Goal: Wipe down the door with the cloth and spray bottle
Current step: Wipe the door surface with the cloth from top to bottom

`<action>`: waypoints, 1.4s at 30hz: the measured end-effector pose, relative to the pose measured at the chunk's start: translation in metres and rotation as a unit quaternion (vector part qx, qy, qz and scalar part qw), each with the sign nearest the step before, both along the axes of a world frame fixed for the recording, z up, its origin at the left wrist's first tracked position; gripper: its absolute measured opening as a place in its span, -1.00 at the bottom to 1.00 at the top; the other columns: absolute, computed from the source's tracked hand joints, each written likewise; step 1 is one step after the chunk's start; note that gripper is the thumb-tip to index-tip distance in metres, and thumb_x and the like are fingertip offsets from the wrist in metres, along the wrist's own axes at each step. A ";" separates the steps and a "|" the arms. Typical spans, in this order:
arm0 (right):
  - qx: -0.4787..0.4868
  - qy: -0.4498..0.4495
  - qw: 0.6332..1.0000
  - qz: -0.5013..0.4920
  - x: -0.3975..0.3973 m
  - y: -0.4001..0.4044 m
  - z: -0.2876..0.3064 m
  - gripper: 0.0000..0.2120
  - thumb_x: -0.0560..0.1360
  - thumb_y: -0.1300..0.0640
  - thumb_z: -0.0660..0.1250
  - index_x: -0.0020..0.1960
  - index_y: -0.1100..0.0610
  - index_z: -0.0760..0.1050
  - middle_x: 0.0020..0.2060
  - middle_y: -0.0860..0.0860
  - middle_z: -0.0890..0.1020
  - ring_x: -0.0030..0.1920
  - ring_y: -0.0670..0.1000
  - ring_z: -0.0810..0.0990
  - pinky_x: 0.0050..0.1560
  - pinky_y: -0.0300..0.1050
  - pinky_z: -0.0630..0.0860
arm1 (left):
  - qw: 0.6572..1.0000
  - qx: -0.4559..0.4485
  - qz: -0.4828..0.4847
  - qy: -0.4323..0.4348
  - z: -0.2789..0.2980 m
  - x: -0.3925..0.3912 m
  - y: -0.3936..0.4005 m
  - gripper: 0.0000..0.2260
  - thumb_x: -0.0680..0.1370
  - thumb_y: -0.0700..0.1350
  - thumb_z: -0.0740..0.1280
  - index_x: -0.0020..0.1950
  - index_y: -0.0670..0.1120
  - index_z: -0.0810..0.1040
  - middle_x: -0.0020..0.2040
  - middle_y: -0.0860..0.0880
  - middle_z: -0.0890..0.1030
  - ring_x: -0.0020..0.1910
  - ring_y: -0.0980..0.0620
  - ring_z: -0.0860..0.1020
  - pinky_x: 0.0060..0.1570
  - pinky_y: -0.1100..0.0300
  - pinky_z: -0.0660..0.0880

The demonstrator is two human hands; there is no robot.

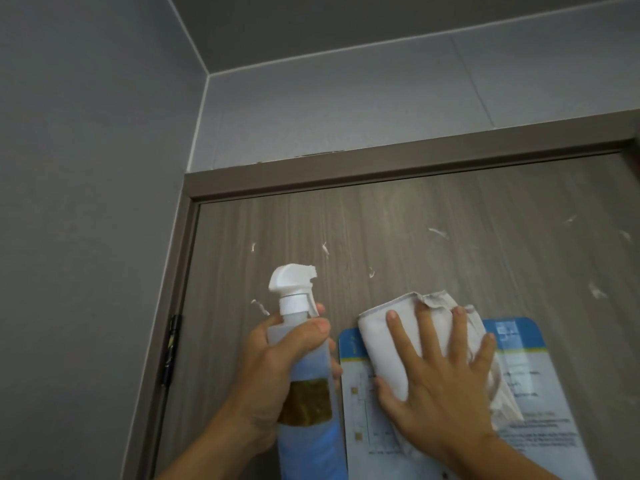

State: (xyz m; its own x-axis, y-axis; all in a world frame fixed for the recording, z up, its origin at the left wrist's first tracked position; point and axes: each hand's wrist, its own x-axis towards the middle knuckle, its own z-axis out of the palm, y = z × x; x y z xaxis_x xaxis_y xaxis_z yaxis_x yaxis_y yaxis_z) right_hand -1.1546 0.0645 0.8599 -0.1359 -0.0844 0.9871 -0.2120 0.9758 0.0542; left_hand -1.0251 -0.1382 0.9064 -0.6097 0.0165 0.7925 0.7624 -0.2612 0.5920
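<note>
1. While the door (433,216) fills the frame from 9 o'clock round to 3 o'clock, its brown wood-grain face carries white smears and flecks, mostly above the hands toward 12 and 2 o'clock, not yet wiped.
2. Fixed to the door at 5 o'clock is a blue and white notice (540,386). I judge that wetting or rubbing it hard could lift its edge or blur its print.
3. Held upright at 7 o'clock, the spray bottle (304,368) has blue liquid inside and its white nozzle aimed at the door. A squeeze from here could wet the notice or send drips down the panel.
4. Pressed flat on the door near 5 o'clock, the cloth (391,344) is folded and overlaps the notice's top left corner. Its loose tail hangs lower right and could slip free.
5. Wrapped round the bottle's neck, the left hand (273,368) grips it, one finger by the trigger.
6. Spread with straight fingers, the right hand (440,386) presses the cloth against the door.
</note>
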 end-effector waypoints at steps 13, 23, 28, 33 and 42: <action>0.005 0.012 1.000 -0.006 -0.002 0.002 0.000 -0.12 0.42 -0.47 0.19 0.64 -0.07 0.28 0.62 0.20 0.26 0.58 0.51 0.08 0.39 0.69 -0.01 | 0.994 0.049 0.100 -0.004 -0.017 0.016 -0.053 -0.31 0.08 -0.01 0.68 0.14 -0.24 0.63 -0.25 -0.20 0.62 -0.39 -0.12 0.60 -0.35 0.04 0.63; 0.004 0.009 1.000 0.000 0.000 0.001 -0.001 -0.13 0.41 -0.41 0.13 0.62 0.00 0.34 0.57 0.25 0.31 0.55 0.54 0.08 0.35 0.72 -0.01 | 0.939 -0.030 0.336 0.064 -0.029 0.016 -0.071 -0.65 0.23 0.11 0.58 -0.14 -0.08 0.65 -0.23 -0.23 0.68 -0.23 -0.29 0.68 -0.14 -0.26 0.64; 0.004 0.010 1.000 -0.001 0.003 0.001 0.000 -0.13 0.41 -0.41 0.14 0.61 0.01 0.35 0.57 0.26 0.31 0.55 0.54 0.08 0.34 0.72 -0.02 | 0.943 -0.030 0.326 0.058 -0.029 0.018 -0.073 -0.64 0.22 0.13 0.56 -0.13 -0.06 0.65 -0.26 -0.13 0.68 -0.26 -0.16 0.69 -0.19 -0.06 0.67; 0.003 0.004 1.000 -0.015 0.003 0.002 0.002 -0.05 0.34 -0.51 0.20 0.63 -0.05 0.31 0.58 0.22 0.30 0.54 0.52 0.09 0.34 0.67 0.02 | 0.952 -0.033 0.303 0.042 -0.031 0.020 -0.078 -0.53 0.22 0.12 0.56 -0.02 -0.15 0.64 -0.25 -0.10 0.69 -0.28 -0.10 0.69 -0.24 0.08 0.67; -0.007 0.023 1.000 0.008 0.007 0.003 0.001 -0.21 0.38 -0.25 0.17 0.54 0.05 0.46 0.52 0.24 0.39 0.44 0.52 0.25 0.14 0.45 0.28 | 0.966 0.013 0.256 0.019 -0.037 0.035 -0.096 -0.45 0.19 0.09 0.59 0.08 -0.16 0.63 -0.23 -0.18 0.67 -0.32 -0.14 0.67 -0.31 0.07 0.66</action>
State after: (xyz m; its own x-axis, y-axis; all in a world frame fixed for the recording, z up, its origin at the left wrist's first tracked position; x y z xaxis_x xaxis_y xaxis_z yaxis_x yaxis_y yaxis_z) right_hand -1.1472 0.0676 0.8606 -0.0893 -0.0731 0.9933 -0.2261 0.9728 0.0512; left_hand -0.9898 -0.2338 0.8691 -0.5032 -0.2993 0.8107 0.8169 0.1414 0.5592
